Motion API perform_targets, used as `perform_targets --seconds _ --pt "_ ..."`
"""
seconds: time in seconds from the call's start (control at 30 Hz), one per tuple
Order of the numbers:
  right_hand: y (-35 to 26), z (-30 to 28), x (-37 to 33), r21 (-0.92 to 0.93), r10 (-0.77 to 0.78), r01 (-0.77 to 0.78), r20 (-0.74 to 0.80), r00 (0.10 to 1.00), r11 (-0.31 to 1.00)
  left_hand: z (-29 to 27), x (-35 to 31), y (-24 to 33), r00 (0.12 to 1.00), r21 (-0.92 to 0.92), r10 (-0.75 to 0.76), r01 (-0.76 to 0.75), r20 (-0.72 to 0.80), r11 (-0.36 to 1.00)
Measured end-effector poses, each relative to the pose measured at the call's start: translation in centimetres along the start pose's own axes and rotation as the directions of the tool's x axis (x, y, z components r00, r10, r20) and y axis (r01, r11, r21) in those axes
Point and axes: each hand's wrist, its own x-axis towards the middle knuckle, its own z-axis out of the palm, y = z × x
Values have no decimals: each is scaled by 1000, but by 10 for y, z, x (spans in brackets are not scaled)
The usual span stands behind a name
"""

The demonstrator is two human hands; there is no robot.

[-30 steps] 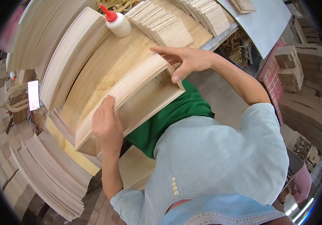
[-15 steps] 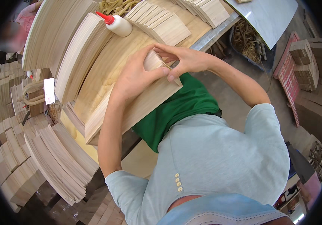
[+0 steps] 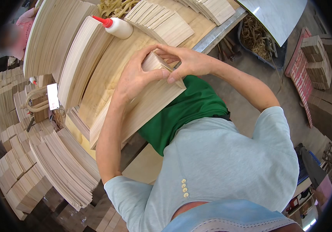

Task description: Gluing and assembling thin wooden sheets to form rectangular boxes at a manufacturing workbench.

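- Both left hand (image 3: 135,75) and right hand (image 3: 191,62) grip the 2 o'clock end of the wooden box (image 3: 154,98), around 10 o'clock from centre.
- Looks joined up; what's left, can't tell.
- Loose panels (image 3: 162,23), 12 o'clock.

Light blue shirt (image 3: 227,158), short sleeves (image 3: 272,125), cream buttons (image 3: 184,185), mask (image 3: 224,215).

wooden box (image 3: 154,98): partly hidden behind hands (image 3: 133,79) (image 3: 194,63) | co-worker's head (image 3: 9,40): blurred

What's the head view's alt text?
Bare left hand and bare right hand grip one end of a long, pale, box-shaped wooden piece. Beyond it, a red-tipped white plastic bottle sits beside stacked pale wooden boards.
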Motion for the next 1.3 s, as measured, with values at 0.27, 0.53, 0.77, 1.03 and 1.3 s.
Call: perform_targets --seconds 0.27,0.53,0.77,1.03,1.3 --pt "-1 1 1 30 -28 28 0 1000 999 -3 1 1 1000 124 15 -17 19 992" --pt "3 0 4 -8 13 -13 -21 1000 1000 -9 7 -4 997 -5 12 -11 72 1000" --pt "3 1 5 97 -2 5 -26 1000 995 -5 8 1 999 -91 -14 18 37 996" --pt "3 1 5 120 -28 34 -49 998 992 -5 11 4 1000 -22 13 -13 16 1000" --pt "14 -4 8 -7 33 -32 28 999 999 -11 -12 1 999 73 36 -34 -32 997"
